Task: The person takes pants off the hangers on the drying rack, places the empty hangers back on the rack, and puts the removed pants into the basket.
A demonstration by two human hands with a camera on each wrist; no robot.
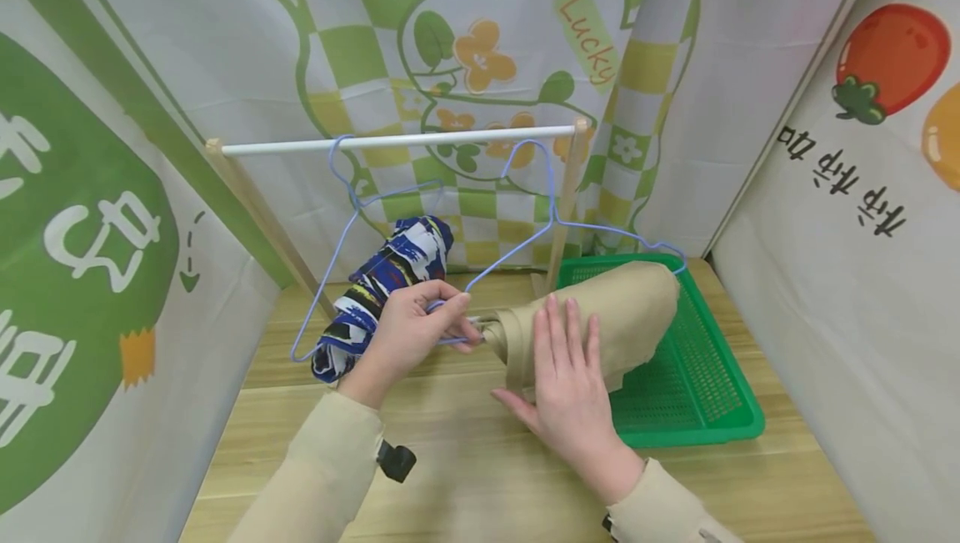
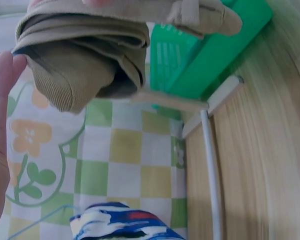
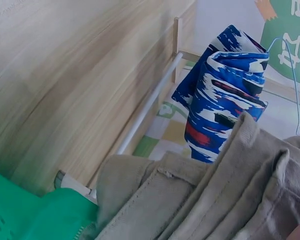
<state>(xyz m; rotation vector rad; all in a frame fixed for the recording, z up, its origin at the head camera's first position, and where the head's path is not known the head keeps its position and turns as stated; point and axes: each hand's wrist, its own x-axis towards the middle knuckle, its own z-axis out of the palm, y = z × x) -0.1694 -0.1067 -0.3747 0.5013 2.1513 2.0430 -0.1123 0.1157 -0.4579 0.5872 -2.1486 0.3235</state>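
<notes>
Khaki trousers (image 1: 622,318), folded over, hang on a blue wire hanger (image 1: 553,222) at the right of the rack. My left hand (image 1: 420,326) pinches the near left corner of this hanger between thumb and fingers, beside the trousers' folded edge. My right hand (image 1: 573,393) lies with straight fingers on the near side of the trousers. In the left wrist view, a belt loop (image 2: 190,12) shows on the cloth. Behind my left hand, a blue, white and black patterned garment (image 1: 390,276) is draped over a second blue hanger (image 1: 330,263).
Both hangers hook over the white rod (image 1: 405,140) of a wooden-legged rack (image 1: 255,213). A green plastic basket (image 1: 720,359) stands on the wood-grain table (image 1: 465,460) at the right, partly under the trousers. A checkered curtain (image 1: 360,42) hangs behind.
</notes>
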